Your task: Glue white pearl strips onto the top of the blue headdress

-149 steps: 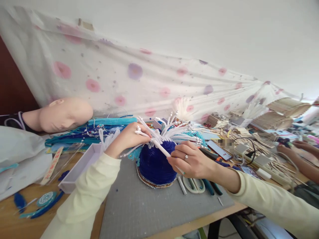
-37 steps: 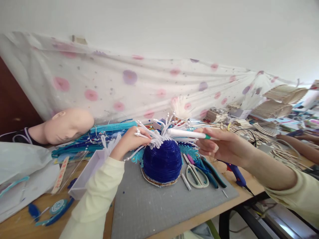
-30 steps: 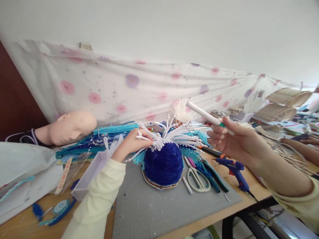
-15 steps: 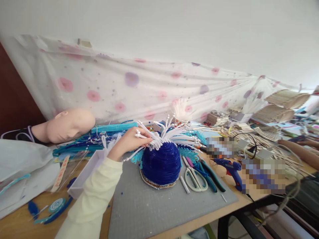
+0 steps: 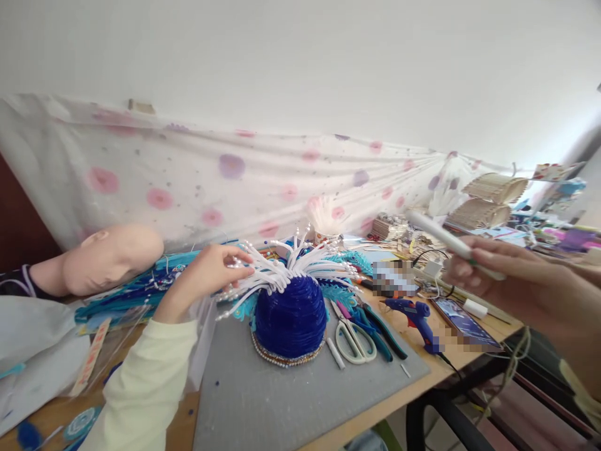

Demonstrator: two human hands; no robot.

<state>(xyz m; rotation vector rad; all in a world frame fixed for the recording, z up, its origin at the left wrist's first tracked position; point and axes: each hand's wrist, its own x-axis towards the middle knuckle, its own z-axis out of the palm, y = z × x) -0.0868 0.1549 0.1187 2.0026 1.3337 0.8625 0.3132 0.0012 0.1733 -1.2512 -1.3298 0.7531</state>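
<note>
A dark blue dome-shaped headpiece (image 5: 290, 316) with a beaded rim sits on the grey cutting mat (image 5: 263, 407). White pearl-tipped stems (image 5: 277, 275) fan out from its top, and turquoise leaf-like pieces (image 5: 340, 294) show at its sides. At the fan's left side, my left hand (image 5: 206, 272) has its fingers curled around some stem ends. My right hand (image 5: 521, 288), raised at the right, grips a white pen-like stick (image 5: 439, 232) with a small green mark. Its exact kind cannot be made out.
Scissors (image 5: 354, 341), pliers (image 5: 378, 332) and a short white stick (image 5: 335, 354) lie right of the headpiece. Beyond are a blue glue gun (image 5: 416, 316) and a phone (image 5: 464, 322). A mannequin head (image 5: 113, 257) lies at left. Another person's arm (image 5: 589, 272) shows at far right.
My right hand has come into view with the white pen-like stick. My left hand has shifted left along the stems, from near their base towards their pearl tips. The view has turned slightly right.
</note>
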